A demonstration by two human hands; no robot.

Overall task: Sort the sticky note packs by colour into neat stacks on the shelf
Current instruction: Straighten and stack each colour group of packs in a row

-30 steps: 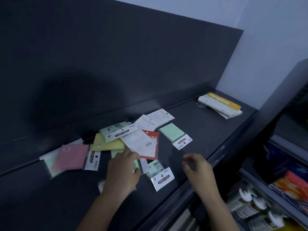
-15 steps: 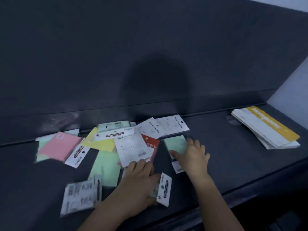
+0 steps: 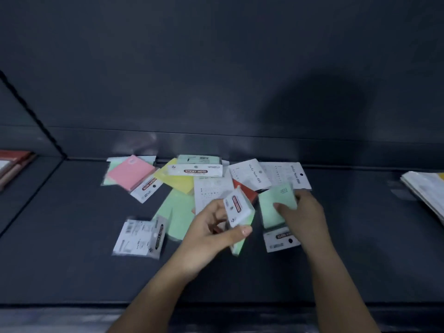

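Head view. The dark shelf (image 3: 72, 260) carries a loose scatter of sticky note packs at the middle of its back edge. The left hand (image 3: 213, 229) pinches a green pack (image 3: 240, 210) between the thumb and curled fingers. This pack is raised off the shelf and tilted on edge, white header card uppermost. The right hand (image 3: 305, 212) grips a second green pack (image 3: 274, 205) just beside it, thumb on the face and fingers round the right edge. Its header label points toward the front edge; cannot tell whether it rests on the shelf or is lifted. At the left of the scatter a pink pack (image 3: 131, 171) lies on a pale green one. A yellow pack (image 3: 179, 180) lies next to it, partly under a pack with a "STICKY NOTE" header (image 3: 195, 170). A flat green pack (image 3: 176, 212) lies in front of the yellow pack, partly hidden by the left hand. A face-down pack (image 3: 140, 236) lies apart, nearest the front edge. Behind the hands are white-backed packs (image 3: 249, 174) and the corner of a red pack (image 3: 248, 193). A stack of white packets (image 3: 425, 191) sits at the shelf's right edge, well apart from the scatter.
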